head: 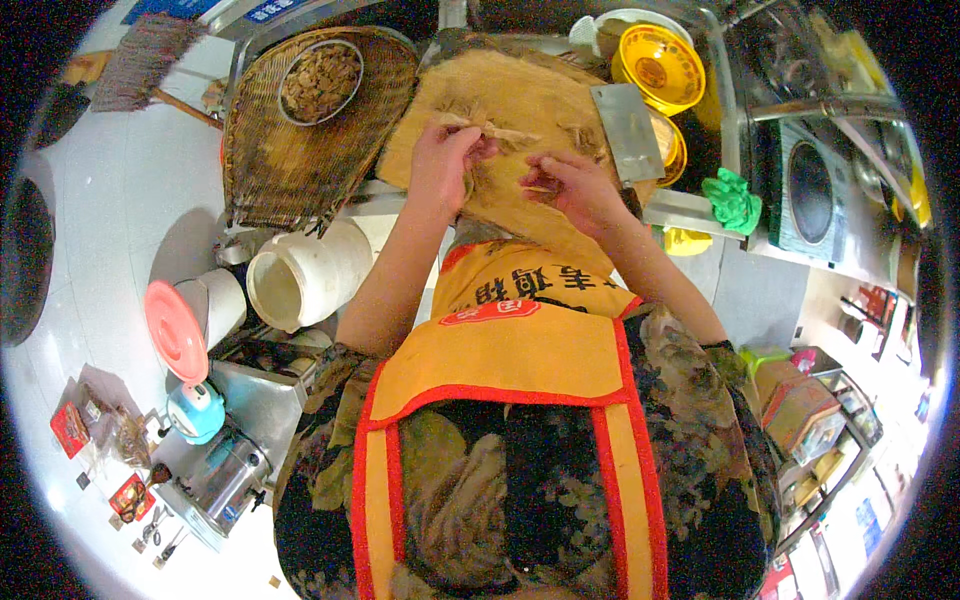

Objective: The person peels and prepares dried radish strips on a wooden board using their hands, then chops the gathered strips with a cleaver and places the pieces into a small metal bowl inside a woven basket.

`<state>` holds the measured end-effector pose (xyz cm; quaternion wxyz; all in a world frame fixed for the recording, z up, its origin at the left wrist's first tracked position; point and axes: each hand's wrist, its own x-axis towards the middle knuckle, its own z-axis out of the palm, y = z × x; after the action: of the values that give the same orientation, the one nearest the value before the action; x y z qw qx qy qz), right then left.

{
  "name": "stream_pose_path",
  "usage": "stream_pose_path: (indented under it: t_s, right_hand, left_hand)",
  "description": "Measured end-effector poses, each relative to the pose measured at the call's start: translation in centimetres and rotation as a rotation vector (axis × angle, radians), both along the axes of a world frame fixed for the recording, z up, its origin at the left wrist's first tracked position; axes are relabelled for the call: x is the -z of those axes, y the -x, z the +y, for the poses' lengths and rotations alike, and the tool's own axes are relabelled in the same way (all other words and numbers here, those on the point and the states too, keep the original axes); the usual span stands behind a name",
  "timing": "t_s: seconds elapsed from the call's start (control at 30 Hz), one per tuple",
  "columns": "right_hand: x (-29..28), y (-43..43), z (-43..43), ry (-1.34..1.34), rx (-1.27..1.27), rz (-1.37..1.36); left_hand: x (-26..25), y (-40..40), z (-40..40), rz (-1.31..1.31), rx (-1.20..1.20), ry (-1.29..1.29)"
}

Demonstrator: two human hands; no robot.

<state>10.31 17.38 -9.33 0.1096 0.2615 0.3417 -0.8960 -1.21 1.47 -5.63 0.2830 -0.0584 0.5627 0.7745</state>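
Observation:
A large wooden chopping board [540, 90] lies before me, with both hands over it. My left hand [444, 166] pinches a pale, fibrous strip of food [517, 136] between thumb and fingers. To the right, my right hand [576, 187] is apart from it with the fingers curled; whether something small is in them is unclear. Brownish shreds [581, 135] lie on the board beyond my right hand. A cleaver [628, 131] rests flat at the board's right edge, its blade towards the far side.
Left of the board, a woven bamboo tray [300, 161] carries a round bowl of brown pieces [321, 81]. Yellow bowls [661, 67] and a green plastic bag [731, 201] are at the right. Below left stand a white plastic barrel [322, 274] and a pink-lidded bucket [178, 330].

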Motion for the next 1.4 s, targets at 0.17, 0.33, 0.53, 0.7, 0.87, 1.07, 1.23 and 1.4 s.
stream_pose_path:
  t_s: [0.17,0.33,0.53,0.7,0.87,1.07,1.23,1.4]
  right_hand:
    - [-0.1,0.5,0.4,0.149,0.095,0.008]
    - [-0.6,0.9,1.5,0.023,0.149,0.067]
    - [-3.1,1.0,2.4,-0.047,0.177,0.106]
    - [-4.1,0.2,3.1,-0.106,0.206,0.131]
    - [-4.7,-0.5,2.2,-0.174,0.258,0.040]
    - [-5.0,0.1,0.0,-0.669,0.120,0.009]
    - [-3.1,0.8,-1.5,-0.804,0.203,-0.036]
    - [-5.4,1.2,-4.5,-1.187,0.188,-0.048]
  left_hand:
    - [-0.8,-2.5,0.8,-0.092,-0.018,-0.162]
    - [0.7,-3.2,0.6,-0.197,0.100,-0.210]
    - [1.3,-2.7,0.6,-0.338,0.102,-0.375]
    - [2.8,-1.0,0.3,-0.378,0.050,-0.366]
    - [3.4,0.7,0.2,0.065,0.344,0.274]
    - [-1.0,-0.1,2.1,0.527,0.593,0.407]
    - [-2.8,-0.1,2.6,0.265,0.711,0.301]
    - [-0.9,1.5,0.5,0.084,0.728,0.164]
